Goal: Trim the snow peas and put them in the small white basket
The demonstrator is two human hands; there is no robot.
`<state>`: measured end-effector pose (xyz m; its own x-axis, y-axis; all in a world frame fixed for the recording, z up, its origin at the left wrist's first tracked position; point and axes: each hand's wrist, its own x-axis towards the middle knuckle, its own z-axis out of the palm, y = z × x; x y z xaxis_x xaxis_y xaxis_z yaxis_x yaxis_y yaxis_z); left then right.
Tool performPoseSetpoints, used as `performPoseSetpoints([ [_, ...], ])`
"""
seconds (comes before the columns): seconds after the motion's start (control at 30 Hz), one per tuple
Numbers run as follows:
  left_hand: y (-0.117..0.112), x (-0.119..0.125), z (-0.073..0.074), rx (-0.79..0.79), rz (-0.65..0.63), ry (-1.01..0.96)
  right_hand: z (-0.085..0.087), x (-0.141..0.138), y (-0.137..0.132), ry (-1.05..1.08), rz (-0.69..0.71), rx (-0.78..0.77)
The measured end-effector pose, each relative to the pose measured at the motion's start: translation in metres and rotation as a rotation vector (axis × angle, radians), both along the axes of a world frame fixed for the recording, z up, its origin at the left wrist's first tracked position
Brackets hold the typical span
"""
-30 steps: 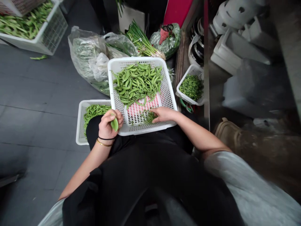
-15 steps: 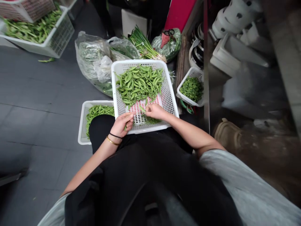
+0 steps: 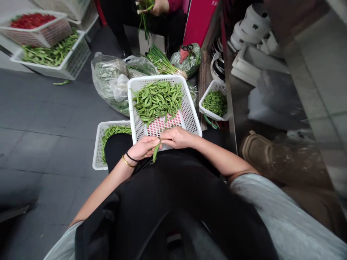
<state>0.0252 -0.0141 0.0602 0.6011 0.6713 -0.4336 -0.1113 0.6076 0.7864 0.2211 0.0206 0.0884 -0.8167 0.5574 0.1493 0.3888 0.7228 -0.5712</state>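
Note:
A white perforated basket point(image 3: 191, 119) rests on my lap, heaped at its far end with green pea pods point(image 3: 157, 99). At its near edge both hands meet on one pea pod point(image 3: 155, 152). My left hand point(image 3: 142, 148), with a black band and a gold bangle at the wrist, is closed round the pod's lower part. My right hand point(image 3: 177, 137) pinches the pod's upper tip. A smaller white basket point(image 3: 97, 148) with pods lies on the floor by my left knee.
A small basket of green trimmings point(image 3: 215, 103) sits to the right by a steel counter point(image 3: 271, 94). Plastic bags of greens point(image 3: 114, 81) and scallions point(image 3: 159, 61) lie beyond. Baskets of beans point(image 3: 51, 57) and red chillies point(image 3: 32, 21) stand far left. Another person's hand point(image 3: 159, 5) holds stalks at top.
My left hand moved right from beside the basket to its near edge. My right hand left the trimmings in the basket and came to pinch the pod that both hands now hold.

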Motion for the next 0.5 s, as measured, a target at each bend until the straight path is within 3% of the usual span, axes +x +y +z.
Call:
performPoseSetpoints([
  [0.07, 0.000, 0.004, -0.003, -0.044, 0.028, -0.022, 0.000, -0.004, -0.006, -0.026, -0.029, 0.058],
  [0.17, 0.003, 0.007, -0.006, -0.070, 0.225, -0.041, -0.003, -0.004, -0.010, -0.030, -0.200, 0.143],
  [0.33, 0.008, -0.001, -0.008, 0.149, 0.566, 0.132, -0.003, 0.030, 0.003, 0.013, -0.438, 0.095],
  [0.43, 0.008, -0.003, -0.008, 0.284, 0.610, 0.210, -0.001, 0.038, 0.010, -0.021, -0.469, 0.008],
  [0.5, 0.008, -0.002, -0.008, 0.340, 0.582, 0.254, -0.002, 0.029, 0.008, -0.077, -0.407, -0.032],
])
